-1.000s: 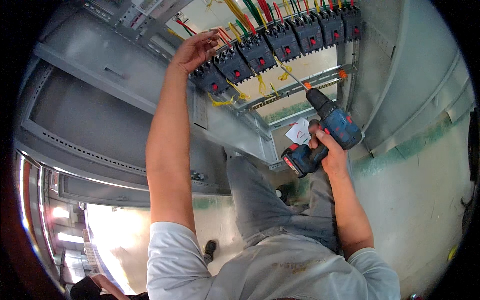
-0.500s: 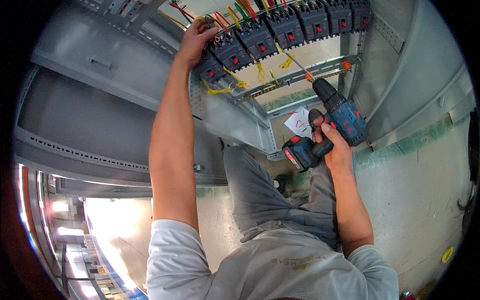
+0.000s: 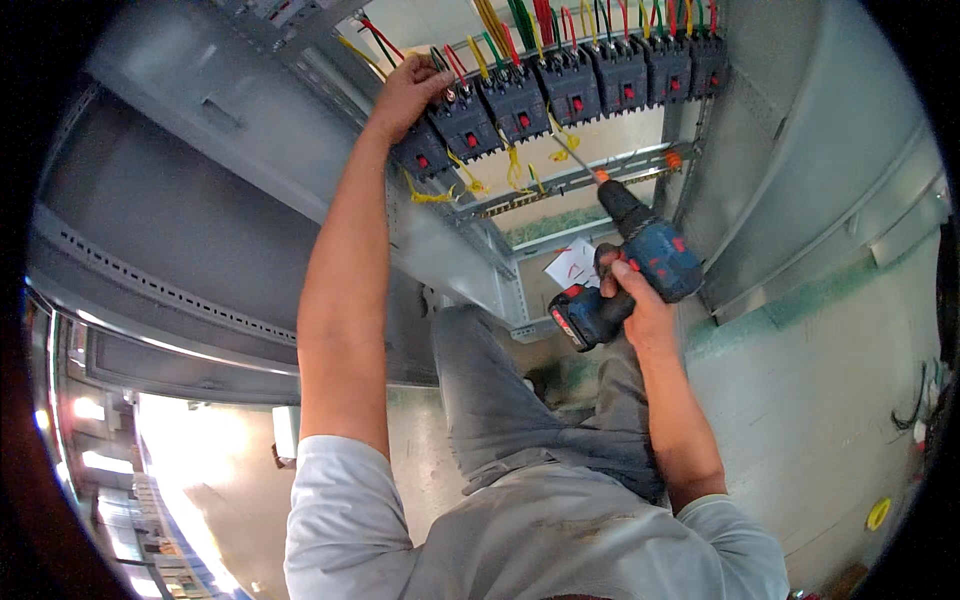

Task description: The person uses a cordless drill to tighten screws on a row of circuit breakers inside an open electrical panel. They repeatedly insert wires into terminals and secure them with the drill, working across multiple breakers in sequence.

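Observation:
My right hand (image 3: pixel 640 305) grips the handle of a blue and black cordless drill (image 3: pixel 660 255). Its long thin driver bit (image 3: pixel 578 155) slants up and left, ending just below a row of black circuit breakers (image 3: pixel 523 112) with red switches. At the left end of that row, my left hand (image 3: pixel 408 95) has its fingertips pinched at the top terminals, where a dark green wire (image 3: pixel 438 58) runs; its hold is partly hidden. Red, yellow and green wires (image 3: pixel 490 25) rise from the breakers. Yellow ties (image 3: pixel 515 165) dangle from their lower edge.
Around the breakers stands a grey metal cabinet frame, with a side panel (image 3: pixel 790 170) at right and a perforated rail (image 3: pixel 560 183) below. A paper sheet (image 3: pixel 572 264) with small coloured pieces lies under the rail. A yellow ring (image 3: pixel 878 515) rests on the floor at far right.
The whole view has shifted, bringing the breakers lower in the picture. The drill has swung a little to the left relative to them. My left hand stays at the terminals.

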`<state>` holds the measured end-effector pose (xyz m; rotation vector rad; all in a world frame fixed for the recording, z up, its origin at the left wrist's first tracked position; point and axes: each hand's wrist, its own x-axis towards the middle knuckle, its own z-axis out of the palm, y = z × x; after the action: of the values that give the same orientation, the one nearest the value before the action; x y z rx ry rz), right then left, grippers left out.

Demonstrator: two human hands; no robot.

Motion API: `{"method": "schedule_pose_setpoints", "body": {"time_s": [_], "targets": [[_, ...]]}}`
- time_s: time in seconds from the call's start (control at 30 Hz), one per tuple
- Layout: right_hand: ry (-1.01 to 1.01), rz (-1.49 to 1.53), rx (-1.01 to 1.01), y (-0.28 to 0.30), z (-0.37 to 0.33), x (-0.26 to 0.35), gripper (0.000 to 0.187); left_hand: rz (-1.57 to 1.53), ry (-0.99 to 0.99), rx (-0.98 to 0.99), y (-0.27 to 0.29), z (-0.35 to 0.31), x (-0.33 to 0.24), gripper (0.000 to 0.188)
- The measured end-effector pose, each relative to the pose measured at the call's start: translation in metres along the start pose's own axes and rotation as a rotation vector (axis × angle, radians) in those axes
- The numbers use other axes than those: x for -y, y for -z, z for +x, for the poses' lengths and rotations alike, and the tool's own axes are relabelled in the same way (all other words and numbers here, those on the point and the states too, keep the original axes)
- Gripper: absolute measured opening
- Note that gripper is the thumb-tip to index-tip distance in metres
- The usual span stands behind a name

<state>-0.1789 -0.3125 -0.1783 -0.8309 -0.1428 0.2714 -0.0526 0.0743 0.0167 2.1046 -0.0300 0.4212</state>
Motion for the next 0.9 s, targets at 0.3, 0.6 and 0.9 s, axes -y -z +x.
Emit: {"method": "schedule_pose_setpoints", "body": {"time_s": [0.3, 0.6, 0.9], "targets": [[0.383, -0.457, 0.132, -0.086, 0.027, -0.037, 0.029, -0.077, -0.014, 0.243, 0.007, -0.001, 0.01, 0.048], [0.364, -0.384, 0.108, -0.099, 0.034, -0.053, 0.026, 0.084, -0.087, 0.013, -0.007, -0.005, 0.009, 0.035], [0.655, -0.618, 0.14, -0.127, 0.053, -0.067, 0.056, -0.066, -0.124, -0.02, -0.008, -0.002, 0.019, 0.037]]}}
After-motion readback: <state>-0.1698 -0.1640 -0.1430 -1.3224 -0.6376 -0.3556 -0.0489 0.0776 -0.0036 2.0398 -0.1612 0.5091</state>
